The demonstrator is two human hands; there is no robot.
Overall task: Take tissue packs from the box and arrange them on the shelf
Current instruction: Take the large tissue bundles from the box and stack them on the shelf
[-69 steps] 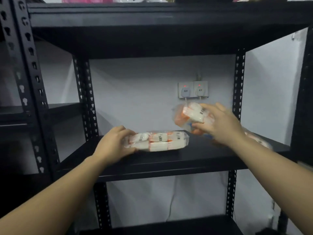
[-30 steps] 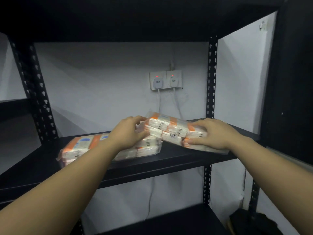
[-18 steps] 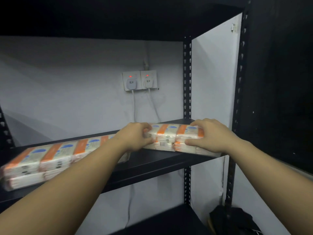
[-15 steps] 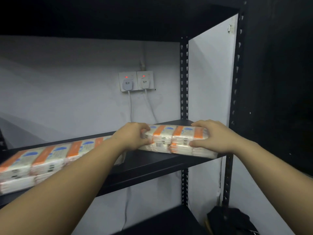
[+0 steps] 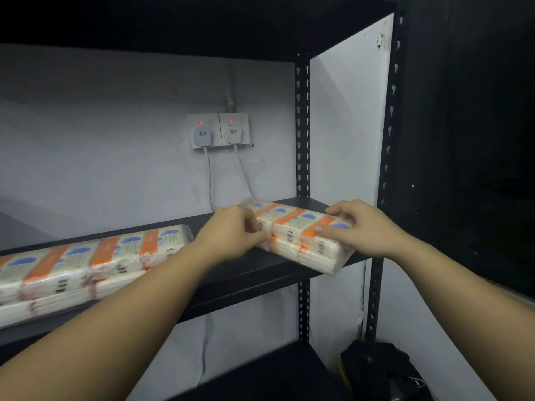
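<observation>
Two hands: left hand (image 5: 231,235), right hand (image 5: 363,227). Two clear-wrapped orange-and-white tissue multipacks on the black metal shelf (image 5: 260,270): one (image 5: 301,233) at its right end, one (image 5: 86,264) toward its left. Two white wall sockets (image 5: 218,130), each with one plug.

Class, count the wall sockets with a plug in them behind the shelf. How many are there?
2. The left socket and the right socket sit side by side on the wall above the shelf; more may be hidden.

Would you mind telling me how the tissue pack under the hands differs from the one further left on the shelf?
The right tissue pack is gripped by both the left hand and the right hand; the left tissue pack lies untouched. The right one overhangs the shelf edge; the left sits fully on. Both share orange-and-blue wrapping.
</observation>
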